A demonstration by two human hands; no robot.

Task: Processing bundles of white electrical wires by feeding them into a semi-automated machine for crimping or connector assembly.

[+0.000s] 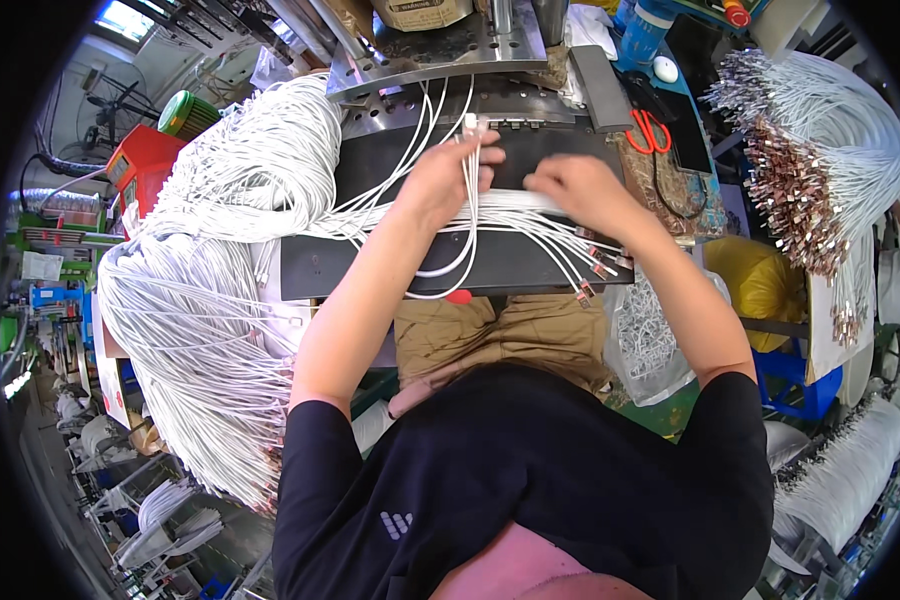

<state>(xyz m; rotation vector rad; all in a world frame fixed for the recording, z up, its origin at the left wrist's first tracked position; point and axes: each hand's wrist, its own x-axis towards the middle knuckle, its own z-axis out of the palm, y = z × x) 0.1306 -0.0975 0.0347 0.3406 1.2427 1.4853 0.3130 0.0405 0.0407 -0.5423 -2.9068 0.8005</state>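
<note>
Our left hand (448, 175) pinches a few white cables (470, 190) and holds their ends up over the dark surface (370, 265). Our right hand (580, 185) lies on the same cables just beside it, fingers curled down on them. A big pile of white cables (220, 230) hangs on our left. Red scissors (650, 132) lie near the right hand.
</note>
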